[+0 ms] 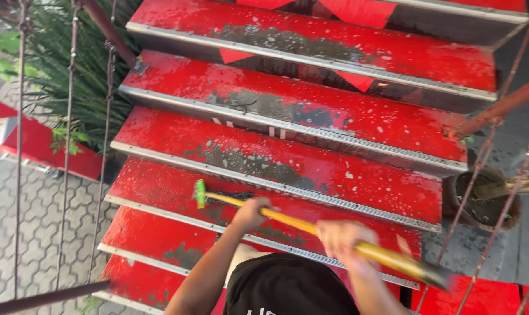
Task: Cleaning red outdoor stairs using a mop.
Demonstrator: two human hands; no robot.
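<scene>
I look down a flight of worn red steps (pixel 311 116) with grey bare patches and metal edge strips. My left hand (pixel 251 213) grips a yellow broom handle (pixel 311 230) nearer the head, and my right hand (pixel 341 241) grips it further up. The green broom head (pixel 200 193) rests on a lower step (pixel 159 186), at its left part. The handle's dark end (pixel 436 275) points to the lower right. Both hands are blurred by motion.
Rusty railings with chains run down the left (pixel 69 116) and right (pixel 498 111) sides. Green plants (pixel 83 64) grow left of the stairs above grey paving (pixel 19 221). A round pot (pixel 480 201) with a stem stands at the right.
</scene>
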